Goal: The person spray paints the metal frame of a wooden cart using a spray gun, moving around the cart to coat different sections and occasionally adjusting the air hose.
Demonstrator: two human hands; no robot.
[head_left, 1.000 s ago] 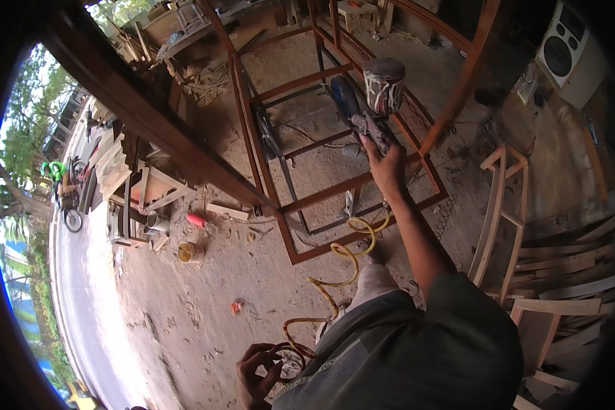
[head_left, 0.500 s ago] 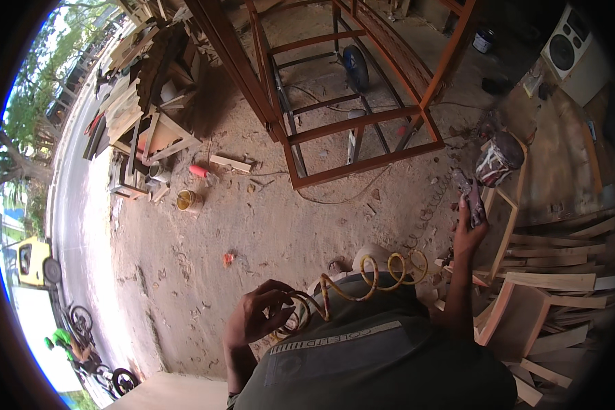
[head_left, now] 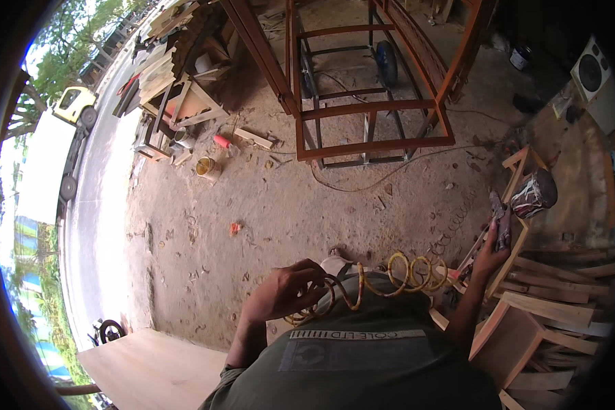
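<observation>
On the right, my right hand point(head_left: 490, 254) is closed around the handle of a paint-smeared spray gun point(head_left: 501, 222). Its stained paint cup point(head_left: 534, 194) juts out to the right. In front of my body, my left hand point(head_left: 285, 290) has its fingers curled round loops of a coiled yellow air hose point(head_left: 398, 275). The coils stretch across my shirt toward my right forearm. Ahead of me stands a reddish-brown wooden frame point(head_left: 374, 146) over a dark metal wheeled base, apart from both hands.
Wood offcuts point(head_left: 557, 311) are heaped at the right. A loose hose point(head_left: 352, 189) trails over the dusty floor. Farther left are a paint tin point(head_left: 208, 167), a red-ended object point(head_left: 222, 141) and stacked timber point(head_left: 158, 75). A pale board point(head_left: 157, 369) lies lower left, and a speaker point(head_left: 593, 72) stands far right.
My view has turned, shifting the wooden frame and floor items. Both hands keep their holds, the right one farther right with the spray gun. More of a truck on the road shows.
</observation>
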